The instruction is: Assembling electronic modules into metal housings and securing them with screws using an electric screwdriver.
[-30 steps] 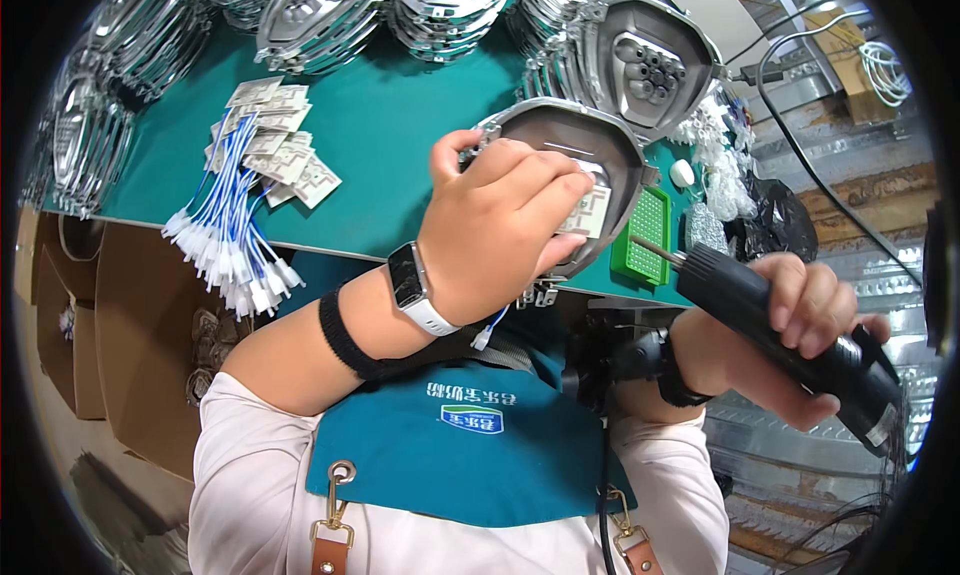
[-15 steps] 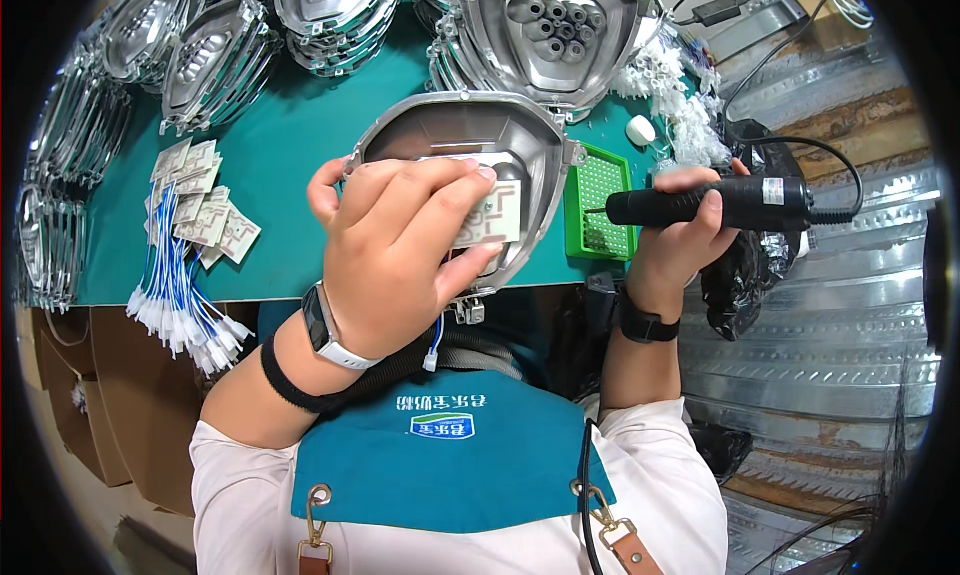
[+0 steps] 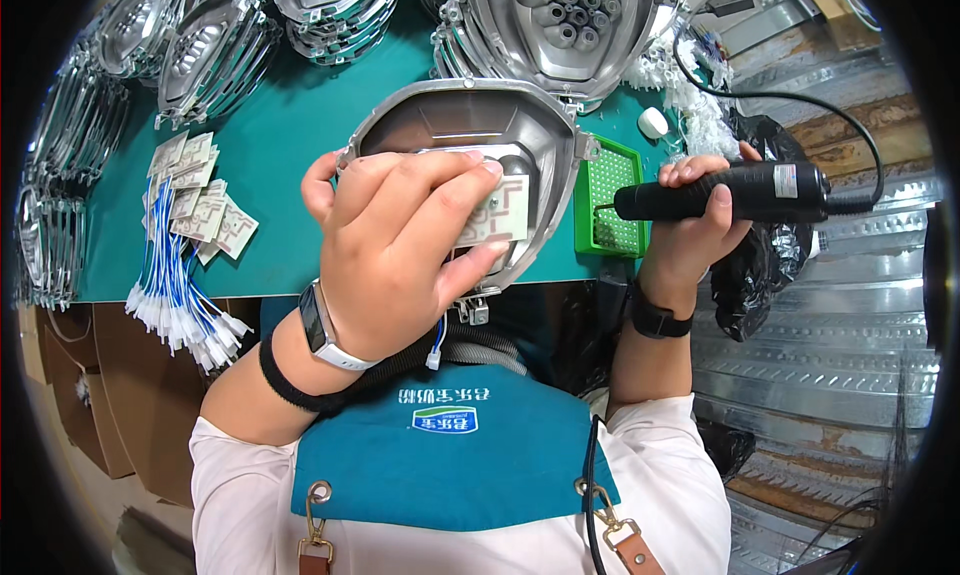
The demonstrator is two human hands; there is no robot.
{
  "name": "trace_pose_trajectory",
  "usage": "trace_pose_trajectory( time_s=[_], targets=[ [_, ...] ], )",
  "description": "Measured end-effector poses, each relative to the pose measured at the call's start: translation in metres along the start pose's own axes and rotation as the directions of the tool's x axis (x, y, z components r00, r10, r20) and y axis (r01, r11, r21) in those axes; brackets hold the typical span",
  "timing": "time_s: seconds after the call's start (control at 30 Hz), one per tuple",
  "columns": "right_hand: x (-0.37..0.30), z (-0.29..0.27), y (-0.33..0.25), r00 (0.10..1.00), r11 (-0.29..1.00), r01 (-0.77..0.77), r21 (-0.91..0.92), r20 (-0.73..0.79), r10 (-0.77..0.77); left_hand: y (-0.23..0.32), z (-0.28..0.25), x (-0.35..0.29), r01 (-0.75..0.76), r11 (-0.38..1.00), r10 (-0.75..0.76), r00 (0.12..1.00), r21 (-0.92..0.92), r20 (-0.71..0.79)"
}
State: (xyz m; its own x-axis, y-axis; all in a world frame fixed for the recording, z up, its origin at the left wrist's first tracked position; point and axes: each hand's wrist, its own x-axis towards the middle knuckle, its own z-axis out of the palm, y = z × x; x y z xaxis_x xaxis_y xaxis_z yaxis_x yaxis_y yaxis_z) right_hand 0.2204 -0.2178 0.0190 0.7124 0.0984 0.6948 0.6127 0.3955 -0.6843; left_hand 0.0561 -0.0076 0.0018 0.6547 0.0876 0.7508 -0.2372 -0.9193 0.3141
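My left hand [image 3: 395,230] is closed on a pale circuit board [image 3: 513,210], with fingertips on its upper side and the thumb along its lower edge. The board lies within a grey metal lamp housing [image 3: 556,140], whose left rim is behind my fingers. A short blue-and-white wire with a white connector [image 3: 433,359] hangs below the housing. In my right hand [image 3: 693,243] is a black electric screwdriver [image 3: 755,193], held level and pointing left. Its thin bit is over a green screw tray [image 3: 583,225] with rows of small holes. Whether a screw sits on the bit I cannot make out.
Stacks of metal housings [image 3: 215,60] stand along the back and left of the green table [image 3: 290,125]. Wired circuit boards [image 3: 205,210] overhang the front left edge. White connectors [image 3: 700,120], a round white cap [image 3: 653,124] and a black bag [image 3: 752,280] are on the right.
The screwdriver and my right hand have shifted slightly right, and the cord has swung higher. The housing's far rim sits a little higher in view. My left hand keeps its grip on the board.
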Motion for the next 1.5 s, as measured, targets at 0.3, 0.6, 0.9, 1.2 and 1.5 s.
trace_pose_trajectory(
  time_s=[0.3,0.6,0.9,1.2,1.5],
  targets=[
    [0.007,0.005,0.004,0.997,0.983,-0.046,-0.179,0.046,0.055,0.001,-0.001,0.0,0.003,1.0,-0.003,1.0,-0.001,0.01],
    [-0.013,0.019,0.0,0.986,0.956,0.037,-0.29,-0.144,-0.081,0.002,-0.006,0.0,-0.015,0.999,0.013,0.999,0.037,0.052],
    [-0.004,0.021,-0.028,0.975,0.985,0.101,-0.141,-0.183,-0.126,-0.007,-0.019,-0.002,0.02,1.0,-0.02,1.0,-0.013,-0.002],
    [-0.017,0.08,-0.106,0.924,0.872,0.278,0.403,0.138,-0.358,-0.009,-0.014,-0.003,0.026,0.998,-0.025,1.0,-0.064,0.013],
    [-0.022,0.116,-0.088,0.864,0.877,0.18,0.445,0.354,-0.357,-0.01,-0.012,-0.006,0.058,0.99,-0.06,0.998,-0.132,-0.012]
  ],
)
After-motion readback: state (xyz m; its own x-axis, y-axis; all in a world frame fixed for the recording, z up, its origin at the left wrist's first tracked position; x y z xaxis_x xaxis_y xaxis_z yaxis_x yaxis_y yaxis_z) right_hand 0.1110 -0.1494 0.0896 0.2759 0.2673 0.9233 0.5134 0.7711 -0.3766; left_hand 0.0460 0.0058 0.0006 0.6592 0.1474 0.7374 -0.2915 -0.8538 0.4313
